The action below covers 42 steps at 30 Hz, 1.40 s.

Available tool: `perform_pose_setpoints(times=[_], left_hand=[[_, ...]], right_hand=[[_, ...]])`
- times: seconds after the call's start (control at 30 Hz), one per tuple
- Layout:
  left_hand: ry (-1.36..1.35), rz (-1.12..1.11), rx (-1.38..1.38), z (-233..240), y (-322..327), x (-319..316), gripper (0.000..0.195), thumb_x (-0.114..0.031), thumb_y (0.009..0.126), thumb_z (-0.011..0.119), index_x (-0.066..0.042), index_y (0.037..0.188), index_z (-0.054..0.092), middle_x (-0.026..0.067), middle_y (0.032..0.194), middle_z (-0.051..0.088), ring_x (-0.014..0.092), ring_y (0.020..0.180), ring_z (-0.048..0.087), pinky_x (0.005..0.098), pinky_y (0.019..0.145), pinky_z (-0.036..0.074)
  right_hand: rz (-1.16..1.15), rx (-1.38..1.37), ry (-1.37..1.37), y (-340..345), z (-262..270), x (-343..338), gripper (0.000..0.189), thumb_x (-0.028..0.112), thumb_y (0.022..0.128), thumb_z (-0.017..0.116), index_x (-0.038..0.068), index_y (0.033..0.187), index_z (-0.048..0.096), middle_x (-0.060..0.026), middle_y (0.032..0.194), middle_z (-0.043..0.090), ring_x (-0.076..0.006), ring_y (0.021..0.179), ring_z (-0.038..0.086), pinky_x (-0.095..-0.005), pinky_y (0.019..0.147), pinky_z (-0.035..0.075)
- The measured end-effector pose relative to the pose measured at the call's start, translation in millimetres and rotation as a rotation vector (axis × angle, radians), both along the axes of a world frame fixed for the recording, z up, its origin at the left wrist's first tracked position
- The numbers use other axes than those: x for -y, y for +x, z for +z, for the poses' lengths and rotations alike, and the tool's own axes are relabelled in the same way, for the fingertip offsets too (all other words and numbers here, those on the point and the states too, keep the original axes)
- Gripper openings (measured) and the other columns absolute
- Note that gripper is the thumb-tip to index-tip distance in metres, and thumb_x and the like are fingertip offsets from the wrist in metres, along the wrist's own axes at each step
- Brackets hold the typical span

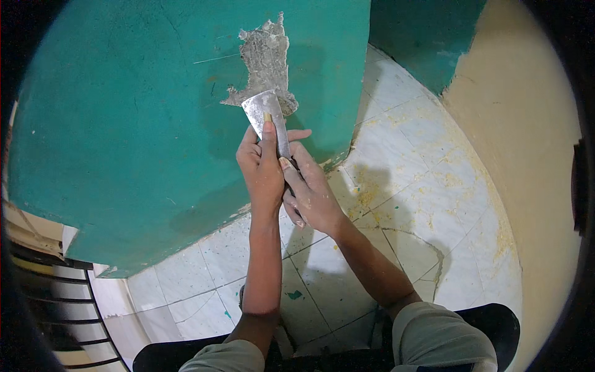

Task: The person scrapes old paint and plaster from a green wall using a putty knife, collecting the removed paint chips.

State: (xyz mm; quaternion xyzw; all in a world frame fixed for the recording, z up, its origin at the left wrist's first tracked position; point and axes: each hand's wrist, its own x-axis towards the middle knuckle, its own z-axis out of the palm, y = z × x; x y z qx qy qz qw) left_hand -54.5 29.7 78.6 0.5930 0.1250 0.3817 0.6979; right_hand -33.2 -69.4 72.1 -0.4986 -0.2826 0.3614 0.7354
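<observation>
Both my hands are on one metal scraper [265, 104] with a wide blade and a dark handle. My left hand [265, 162] holds the blade, its thumb lying flat on the metal and its fingers behind. My right hand [310, 186] grips the handle, which is mostly hidden by the fingers. The blade's edge is over the lower part of a bare grey patch [266, 60] in the green painted wall [139, 116]; whether it touches the wall I cannot tell. Pale dust covers parts of both hands.
Below the wall is a white tiled floor [209, 265] with yellow and green paint flakes. A beige wall [511, 116] curves along the right. A black metal railing [69, 321] stands at the lower left. The black edge of a seat [497, 321] shows at the lower right.
</observation>
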Motion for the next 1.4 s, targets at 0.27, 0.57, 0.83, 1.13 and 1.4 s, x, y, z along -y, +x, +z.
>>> perform_pose_setpoints(times=[0.27,0.57,0.83,1.13,1.4], left_hand=[[0.011,-0.030,-0.001,-2.6,-0.1,-7.0,0.034,-0.031,0.106,0.050,0.002,0.110,0.058,0.0164,0.083,0.073,0.008,0.063,0.061,0.0228,0.054,0.045],[-0.032,-0.022,0.027,-2.1,-0.3,-4.6,0.027,-0.030,0.105,0.052,-0.003,0.103,0.058,0.0149,0.081,0.073,0.004,0.055,0.053,0.0202,0.048,0.039],[0.057,-0.052,-0.035,12.9,-6.2,-12.4,0.036,-0.033,0.105,0.052,0.002,0.110,0.060,0.0146,0.081,0.073,0.008,0.064,0.061,0.0232,0.055,0.045],[0.125,-0.058,-0.062,37.1,-4.3,-14.6,0.036,-0.031,0.105,0.050,0.002,0.108,0.062,0.0137,0.082,0.073,0.009,0.067,0.061,0.0241,0.059,0.046],[0.131,-0.102,-0.013,54.1,11.1,-16.8,0.035,-0.030,0.103,0.054,0.004,0.106,0.063,0.0148,0.086,0.073,0.007,0.063,0.054,0.0230,0.056,0.044]], right_hand=[[-0.070,-0.011,0.044,-5.4,-6.1,-7.9,0.012,0.016,0.106,0.039,0.007,0.114,0.042,-0.0024,0.067,0.045,-0.0101,0.036,0.040,-0.0277,0.031,0.034],[-0.051,-0.021,0.047,-9.1,-3.3,-6.0,0.012,0.016,0.107,0.038,0.008,0.115,0.042,-0.0010,0.069,0.044,-0.0075,0.038,0.038,-0.0264,0.032,0.033],[-0.087,-0.057,0.092,-15.5,5.1,-13.3,0.013,0.018,0.107,0.038,0.007,0.113,0.042,0.0001,0.068,0.042,-0.0061,0.038,0.038,-0.0247,0.032,0.032],[-0.071,-0.098,0.188,-15.6,19.5,-20.3,0.013,0.017,0.108,0.036,0.008,0.115,0.041,0.0001,0.070,0.042,-0.0053,0.038,0.036,-0.0241,0.031,0.034],[-0.089,-0.149,0.271,-8.1,35.7,-22.3,0.018,0.023,0.108,0.036,0.011,0.118,0.044,0.0025,0.065,0.038,-0.0041,0.036,0.032,-0.0227,0.028,0.032]])
